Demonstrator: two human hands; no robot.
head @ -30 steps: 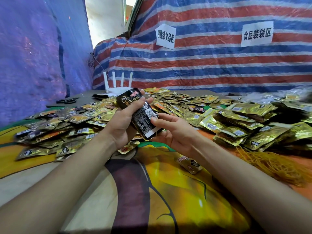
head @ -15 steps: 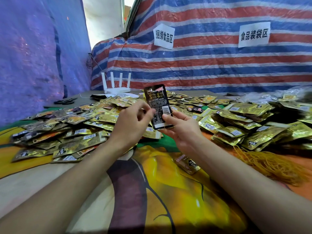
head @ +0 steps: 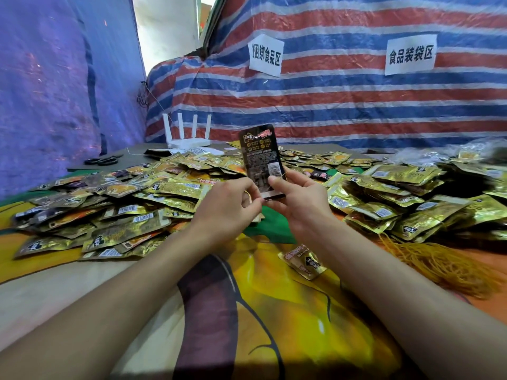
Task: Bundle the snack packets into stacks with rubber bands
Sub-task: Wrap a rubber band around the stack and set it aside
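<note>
Head: left hand [head: 227, 207], right hand [head: 297, 200] pinch upright stack [head: 260, 157], lower edge.

Two signs [head: 265, 54] [head: 410, 54], one router [head: 189, 142], one scissors [head: 101, 161], one rubber-band heap [head: 439, 264].

Striped tarp [head: 343, 105] — red, white, blue — covers the back wall across the upper right, with two white paper signs [head: 265, 54] stuck on it. A blue tarp [head: 49, 91] hangs at left; daylight glows through a gap [head: 167, 26] at upper centre. A cartoon-printed cloth [head: 288, 325] spreads across the bottom.
</note>
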